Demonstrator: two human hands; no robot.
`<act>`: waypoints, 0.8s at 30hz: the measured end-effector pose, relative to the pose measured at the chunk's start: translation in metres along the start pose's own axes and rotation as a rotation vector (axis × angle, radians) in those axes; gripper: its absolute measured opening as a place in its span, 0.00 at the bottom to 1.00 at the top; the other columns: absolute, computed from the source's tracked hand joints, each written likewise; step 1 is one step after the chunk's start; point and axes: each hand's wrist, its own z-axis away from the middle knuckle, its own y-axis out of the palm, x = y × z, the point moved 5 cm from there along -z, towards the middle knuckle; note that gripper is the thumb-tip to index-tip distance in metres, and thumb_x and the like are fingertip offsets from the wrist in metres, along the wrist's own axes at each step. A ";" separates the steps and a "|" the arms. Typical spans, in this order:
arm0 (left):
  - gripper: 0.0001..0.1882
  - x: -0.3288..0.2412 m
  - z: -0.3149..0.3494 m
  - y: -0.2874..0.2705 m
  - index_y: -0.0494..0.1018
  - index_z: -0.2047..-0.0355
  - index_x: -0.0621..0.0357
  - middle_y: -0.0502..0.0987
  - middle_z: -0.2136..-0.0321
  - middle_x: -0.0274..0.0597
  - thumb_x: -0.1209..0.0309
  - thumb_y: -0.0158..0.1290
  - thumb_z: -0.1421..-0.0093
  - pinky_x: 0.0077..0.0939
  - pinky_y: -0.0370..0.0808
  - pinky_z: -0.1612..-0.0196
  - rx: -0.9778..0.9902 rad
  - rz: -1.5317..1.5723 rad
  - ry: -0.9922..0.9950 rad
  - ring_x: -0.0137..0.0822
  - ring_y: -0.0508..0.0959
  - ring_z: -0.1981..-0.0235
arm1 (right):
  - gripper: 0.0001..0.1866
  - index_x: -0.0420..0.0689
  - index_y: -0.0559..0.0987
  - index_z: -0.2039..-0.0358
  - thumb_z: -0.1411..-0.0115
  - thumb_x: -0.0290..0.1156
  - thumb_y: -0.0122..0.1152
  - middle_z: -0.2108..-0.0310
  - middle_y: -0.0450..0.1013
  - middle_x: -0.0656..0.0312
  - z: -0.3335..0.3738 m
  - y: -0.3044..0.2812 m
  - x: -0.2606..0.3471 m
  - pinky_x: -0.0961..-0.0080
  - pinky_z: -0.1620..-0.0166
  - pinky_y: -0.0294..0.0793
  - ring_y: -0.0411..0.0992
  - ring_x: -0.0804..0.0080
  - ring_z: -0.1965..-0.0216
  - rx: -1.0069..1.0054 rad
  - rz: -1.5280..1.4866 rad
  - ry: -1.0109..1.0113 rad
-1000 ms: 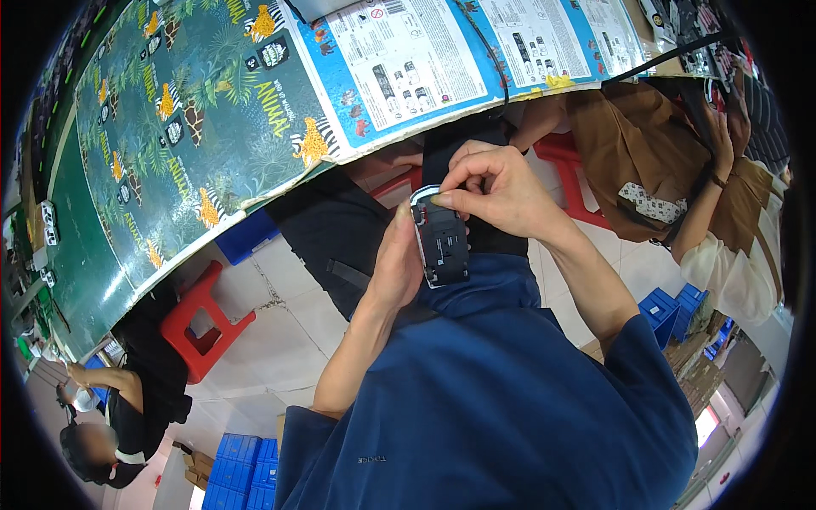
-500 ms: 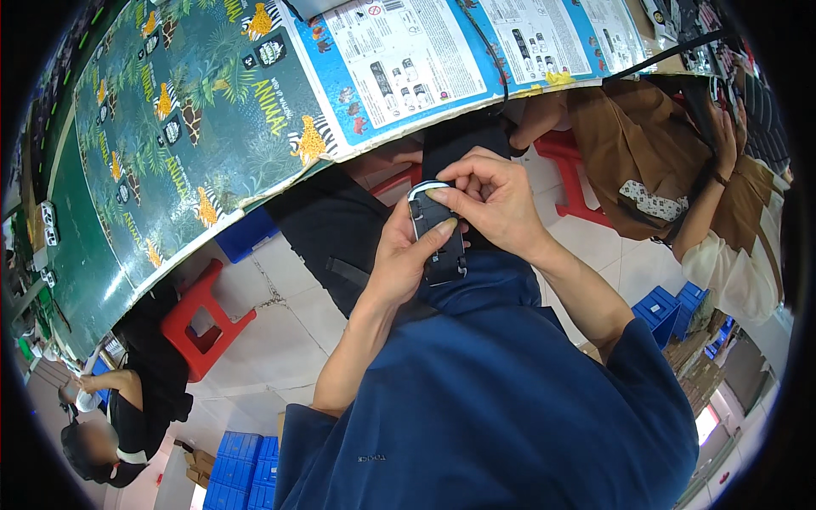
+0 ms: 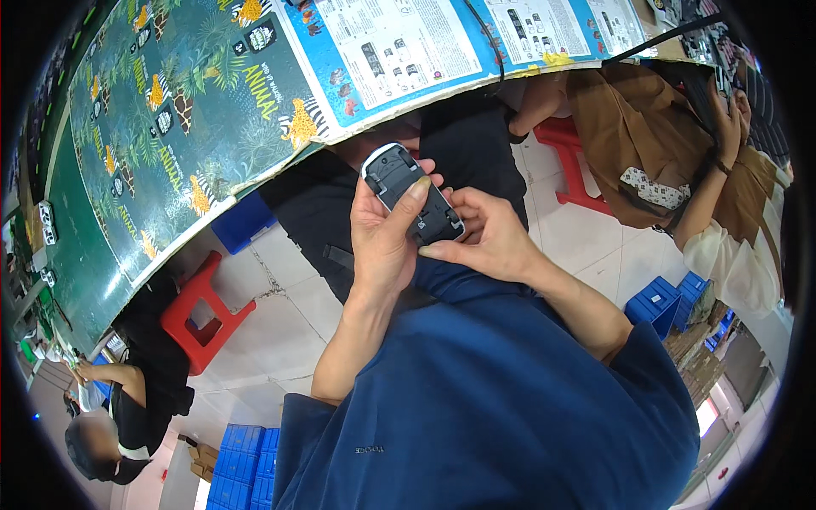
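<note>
A toy car (image 3: 399,177) with a white rim and a black underside lies between my hands, above my lap. Its dark base faces up, and one end tilts toward the table. My left hand (image 3: 387,223) is closed around the car's side, with the thumb lying across the underside. At the car's nearer end, my right hand (image 3: 489,234) has its thumb and fingers bent about the corner, touching it. The car's upper side is turned away from me and hidden.
A table (image 3: 246,136) covered with animal-print and instruction sheets curves across the top. A black cable (image 3: 489,42) hangs over its edge. Red stools (image 3: 204,314), blue crates (image 3: 238,467) and co-workers at left and right (image 3: 714,170) surround me.
My right hand has moved from the car's far end down to its nearer end. The car has tilted leftward, and my left hand has shifted slightly with it, still holding on.
</note>
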 end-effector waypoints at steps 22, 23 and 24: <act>0.22 -0.004 -0.005 0.003 0.65 0.44 0.58 0.76 0.52 0.49 0.80 0.55 0.37 0.48 0.75 0.41 -0.052 0.310 0.033 0.43 0.78 0.49 | 0.38 0.39 0.72 0.43 0.54 0.37 0.78 0.58 0.76 0.52 -0.001 -0.005 0.032 0.73 0.68 0.82 0.80 0.63 0.68 -0.230 0.421 -0.477; 0.22 -0.003 -0.006 0.005 0.65 0.44 0.58 0.76 0.51 0.49 0.79 0.55 0.37 0.49 0.74 0.41 -0.032 0.302 0.035 0.44 0.78 0.48 | 0.38 0.38 0.72 0.43 0.53 0.36 0.78 0.58 0.76 0.52 -0.001 -0.006 0.034 0.73 0.68 0.83 0.80 0.62 0.68 -0.225 0.461 -0.504; 0.21 -0.004 -0.006 0.006 0.65 0.44 0.59 0.76 0.49 0.51 0.79 0.55 0.37 0.47 0.74 0.41 -0.029 0.274 0.056 0.45 0.76 0.45 | 0.38 0.38 0.72 0.43 0.53 0.36 0.78 0.58 0.76 0.52 -0.001 -0.006 0.036 0.73 0.68 0.83 0.80 0.62 0.68 -0.224 0.460 -0.501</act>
